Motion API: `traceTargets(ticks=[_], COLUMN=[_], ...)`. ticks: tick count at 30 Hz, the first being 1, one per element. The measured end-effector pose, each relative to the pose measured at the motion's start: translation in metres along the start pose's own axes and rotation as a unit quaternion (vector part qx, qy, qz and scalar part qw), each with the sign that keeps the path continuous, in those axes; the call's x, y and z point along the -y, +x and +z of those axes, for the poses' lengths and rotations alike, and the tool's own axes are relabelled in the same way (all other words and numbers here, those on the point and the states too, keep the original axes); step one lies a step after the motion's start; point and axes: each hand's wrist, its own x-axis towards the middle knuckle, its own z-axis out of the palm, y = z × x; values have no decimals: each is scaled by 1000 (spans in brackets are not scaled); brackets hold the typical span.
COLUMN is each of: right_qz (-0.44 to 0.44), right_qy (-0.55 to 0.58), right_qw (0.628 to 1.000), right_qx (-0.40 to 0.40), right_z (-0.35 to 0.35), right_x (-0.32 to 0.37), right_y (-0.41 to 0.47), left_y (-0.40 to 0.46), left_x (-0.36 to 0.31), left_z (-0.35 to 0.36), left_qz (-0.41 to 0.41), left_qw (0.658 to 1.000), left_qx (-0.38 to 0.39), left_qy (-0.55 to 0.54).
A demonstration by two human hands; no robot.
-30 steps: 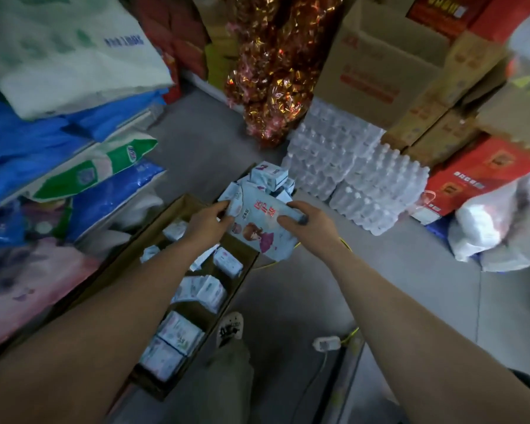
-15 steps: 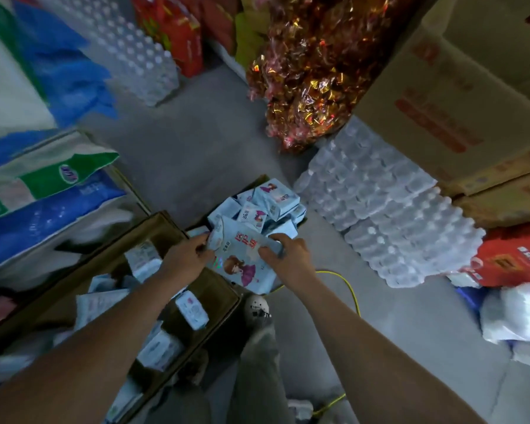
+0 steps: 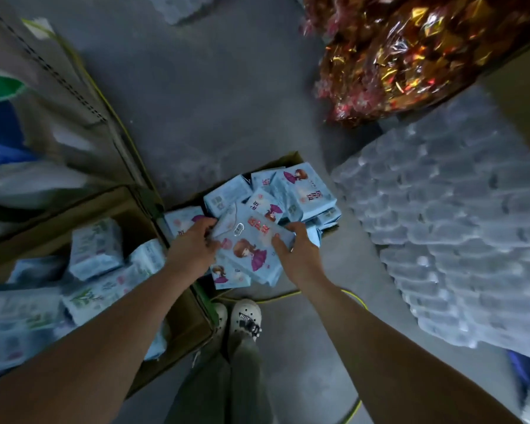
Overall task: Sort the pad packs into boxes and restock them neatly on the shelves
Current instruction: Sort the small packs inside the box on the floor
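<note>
A light blue pad pack [image 3: 247, 243] printed with a cartoon girl is held flat between both hands. My left hand [image 3: 193, 244] grips its left edge and my right hand [image 3: 294, 252] grips its right edge. It hovers just over a small cardboard box [image 3: 291, 157] on the floor, heaped with several similar blue packs [image 3: 303, 191]. A larger open cardboard box [image 3: 184, 319] at the left holds several paler packs [image 3: 95, 249] with a green plant print.
Shrink-wrapped water bottle packs [image 3: 459, 234] are stacked at the right, with a bag of shiny wrapped sweets [image 3: 404, 53] above them. Large sacks [image 3: 10, 142] lie at the left. My shoes [image 3: 242, 319] stand on the grey floor beside a yellow cable [image 3: 352, 298].
The view has tipped down and closer to the boxes. Both hands have lowered the pack toward the heap in the small box, keeping the same hold.
</note>
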Motion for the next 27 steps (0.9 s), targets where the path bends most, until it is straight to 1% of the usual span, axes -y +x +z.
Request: traceTargets(ticks=[4,6,8,11,13,16,21,27], right_qz=[26,37,41,23,12,9,4,-15], right_qy=[26,30,11,-38,-44,-34,-5,-57], right_qw=[999,998,999,999,999,999,999,998], right_qx=[-35,-47,-33,1,-5,-17,-47,-33], right_z=[7,13,20,31,34,33,29,20], right_x=[-20,-32,-43,-56,-61,-64,-57,-45], right_y=[49,70,88,105,111,112,110,103], left_y=[57,79,98,117,124,127,131,128], left_x=[-18,-25,-27,-23,-20,-18,-36,-48], left_z=[24,37,51,71,76,76,70,67], left_qz=[27,42,61,112,137,150,175,171], left_qw=[999,999,998,991,987,985,981,979], left_qx=[-21,-19,3,48,44,36,41,50], left_qy=[15,19,29,62,76,77,74,96])
